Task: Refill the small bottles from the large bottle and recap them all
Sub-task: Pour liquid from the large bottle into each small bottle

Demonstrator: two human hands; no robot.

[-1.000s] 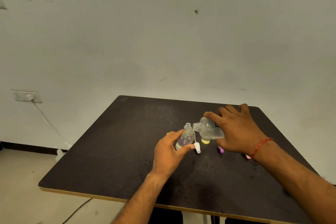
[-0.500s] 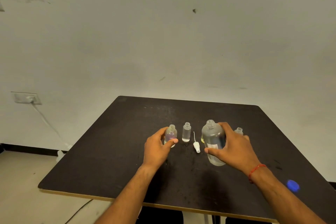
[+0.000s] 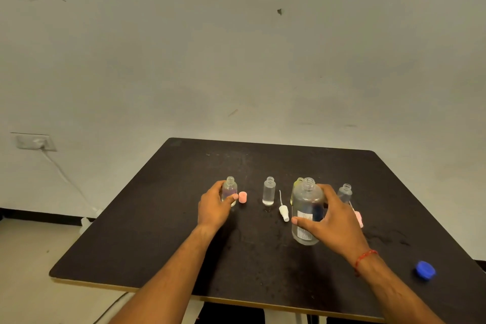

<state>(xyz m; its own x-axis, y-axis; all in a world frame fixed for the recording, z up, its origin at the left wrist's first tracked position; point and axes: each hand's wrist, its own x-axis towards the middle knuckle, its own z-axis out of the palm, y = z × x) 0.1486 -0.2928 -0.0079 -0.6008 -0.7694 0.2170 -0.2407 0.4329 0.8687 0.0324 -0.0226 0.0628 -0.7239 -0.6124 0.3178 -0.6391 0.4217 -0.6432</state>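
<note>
The large clear bottle [image 3: 306, 209] stands upright and uncapped on the black table [image 3: 184, 231], and my right hand [image 3: 332, 221] grips its body. My left hand [image 3: 215, 205] holds a small open bottle [image 3: 229, 189] at the left. A second small open bottle [image 3: 269, 191] stands free in the middle. A third small bottle [image 3: 345, 192] stands behind my right hand. A yellowish bottle [image 3: 298, 183] is mostly hidden behind the large one. A pink cap [image 3: 242, 197] lies by the left bottle, a white spray cap [image 3: 284, 212] beside the large bottle.
A blue cap [image 3: 425, 269] lies near the table's right front edge. Another pink cap [image 3: 358, 217] peeks out behind my right hand. A wall socket [image 3: 35, 141] with a cable sits low on the left wall.
The large bottle went from tilted over a small bottle to upright on the table. My left hand carried its small bottle leftward and set it down beside the pink cap.
</note>
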